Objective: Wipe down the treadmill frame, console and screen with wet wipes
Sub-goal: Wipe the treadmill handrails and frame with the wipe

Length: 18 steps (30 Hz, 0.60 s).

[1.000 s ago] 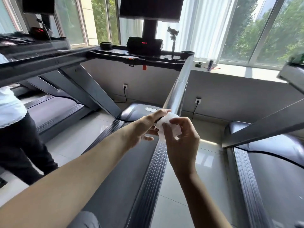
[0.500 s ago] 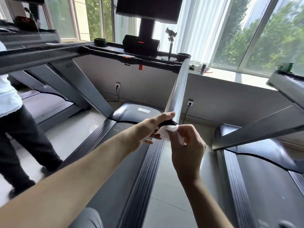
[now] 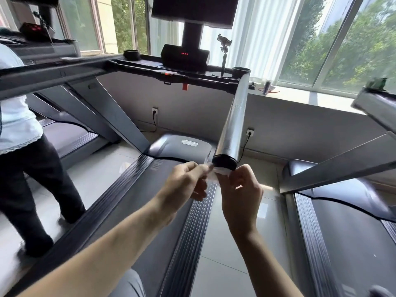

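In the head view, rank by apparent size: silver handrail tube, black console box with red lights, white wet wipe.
Silver handrail tube
Black console box with red lights
White wet wipe, partly hidden by fingers

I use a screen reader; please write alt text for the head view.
The left hand and right hand pinch a white wet wipe at the black end cap of a silver treadmill handrail. Beyond are the console with red lights and a dark screen; another person stands at left.

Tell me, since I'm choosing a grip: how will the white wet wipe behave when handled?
Probably floppy: the white wet wipe bunches between the left hand and right hand. Likely very light: fingertips alone pinch it. It may cling to the black handrail end cap.
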{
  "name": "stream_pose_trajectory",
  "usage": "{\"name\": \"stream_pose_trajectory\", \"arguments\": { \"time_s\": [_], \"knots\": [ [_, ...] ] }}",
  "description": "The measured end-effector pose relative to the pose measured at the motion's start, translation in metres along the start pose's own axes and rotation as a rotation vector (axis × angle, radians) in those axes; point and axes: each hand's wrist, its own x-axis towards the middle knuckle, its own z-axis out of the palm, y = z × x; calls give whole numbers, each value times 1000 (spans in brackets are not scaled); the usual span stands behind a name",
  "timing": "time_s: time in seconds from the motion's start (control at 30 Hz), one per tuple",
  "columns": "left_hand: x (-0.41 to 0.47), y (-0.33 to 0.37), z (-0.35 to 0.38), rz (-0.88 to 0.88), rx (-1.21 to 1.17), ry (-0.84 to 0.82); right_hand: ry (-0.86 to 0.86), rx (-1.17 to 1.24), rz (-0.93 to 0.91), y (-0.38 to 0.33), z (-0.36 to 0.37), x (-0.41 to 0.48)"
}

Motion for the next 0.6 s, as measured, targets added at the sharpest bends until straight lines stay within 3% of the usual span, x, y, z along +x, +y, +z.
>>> {"name": "stream_pose_trajectory", "arguments": {
  "time_s": [0.1,0.2,0.37,0.5,0.6],
  "knots": [
    [-1,-3,15,86,-48,-107,-13,55,73,0,-1,0],
    [4,2,29,205,-73,22,-34,199,67,-14,-13,6],
    [2,-1,37,473,107,229,-63,288,-3,-29,-27,8],
    [-1,2,33,555,105,336,-110,256,-130,-36,-27,9],
    [14,-5,32,534,50,408,-115,268,-67,-33,-26,14]
  ]
}}
